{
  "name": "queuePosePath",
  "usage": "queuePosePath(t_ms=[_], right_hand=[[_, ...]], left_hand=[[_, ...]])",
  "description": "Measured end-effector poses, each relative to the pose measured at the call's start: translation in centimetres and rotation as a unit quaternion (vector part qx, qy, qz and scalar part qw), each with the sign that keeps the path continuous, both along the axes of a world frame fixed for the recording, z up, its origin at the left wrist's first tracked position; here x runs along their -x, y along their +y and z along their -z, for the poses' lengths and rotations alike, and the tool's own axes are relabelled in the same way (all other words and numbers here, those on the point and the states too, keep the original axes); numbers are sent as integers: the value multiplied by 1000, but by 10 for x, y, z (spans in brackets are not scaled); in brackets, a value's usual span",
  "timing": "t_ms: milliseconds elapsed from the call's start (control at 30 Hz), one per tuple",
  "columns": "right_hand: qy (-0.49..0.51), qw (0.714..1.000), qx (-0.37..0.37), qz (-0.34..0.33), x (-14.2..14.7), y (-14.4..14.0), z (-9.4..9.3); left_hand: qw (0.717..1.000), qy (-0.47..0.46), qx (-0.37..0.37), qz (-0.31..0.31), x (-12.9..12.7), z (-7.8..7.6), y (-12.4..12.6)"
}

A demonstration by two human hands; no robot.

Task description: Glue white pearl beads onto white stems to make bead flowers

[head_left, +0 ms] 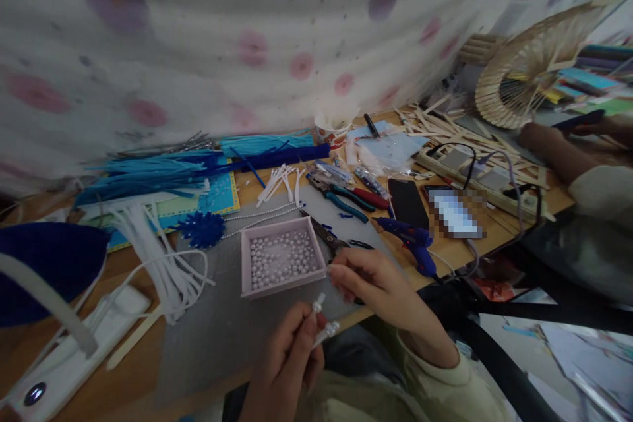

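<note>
My left hand (294,353), closed, pinches a thin white stick with pearly beads (326,331) on it. A second white tip with a bead (318,304) sticks up between its fingers. My right hand (373,283) is closed in a pinch at the right corner of a small pale pink box (284,287). Whatever lies between its fingertips is too small to make out. Inside the box is a loose layer of pearl beads (284,254). Scissors (329,237) lie behind my right hand, partly hidden by it.
Blue pompom (202,229), white pipe cleaners (158,264) and blue pipe cleaners (143,175) lie left. Pliers (341,194), a blue glue gun (410,241), phones and a power strip (484,181) occupy the right. Another person's hand (554,148) works beyond, near wooden sticks (455,128).
</note>
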State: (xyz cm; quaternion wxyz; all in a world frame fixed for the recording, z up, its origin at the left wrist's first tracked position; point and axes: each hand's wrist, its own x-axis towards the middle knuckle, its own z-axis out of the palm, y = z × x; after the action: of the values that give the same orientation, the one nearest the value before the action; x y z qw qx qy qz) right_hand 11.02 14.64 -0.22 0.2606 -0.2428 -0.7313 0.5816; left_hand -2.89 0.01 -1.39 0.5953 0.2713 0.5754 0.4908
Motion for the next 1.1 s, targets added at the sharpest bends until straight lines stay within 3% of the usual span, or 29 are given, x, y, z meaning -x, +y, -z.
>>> queuePosePath(t_ms=[67, 167, 267, 333, 400, 567, 700, 1100], right_hand=[[63, 987, 141, 36, 2, -2, 6], [161, 931, 320, 70, 2, -3, 13], [212, 874, 430, 79, 0, -3, 15], [210, 853, 474, 61, -1, -6, 15], [180, 859, 478, 38, 0, -11, 17], [101, 932, 345, -44, 8, -26, 29], [102, 935, 318, -118, 10, -27, 32], [129, 929, 346, -8, 20, -31, 43]], left_hand=[[1000, 5, -4, -9, 0, 1, 0], [1000, 7, -3, -20, 1, 2, 1], [1000, 8, -5, -26, 1, 1, 1], [1000, 6, -1, -28, -1, 1, 2], [1000, 7, 5, -28, -4, 2, 4], [999, -6, 28, -39, -10, -2, 4], [997, -15, 49, -63, -12, -7, 4], [998, 27, 37, -33, -9, -9, 6]])
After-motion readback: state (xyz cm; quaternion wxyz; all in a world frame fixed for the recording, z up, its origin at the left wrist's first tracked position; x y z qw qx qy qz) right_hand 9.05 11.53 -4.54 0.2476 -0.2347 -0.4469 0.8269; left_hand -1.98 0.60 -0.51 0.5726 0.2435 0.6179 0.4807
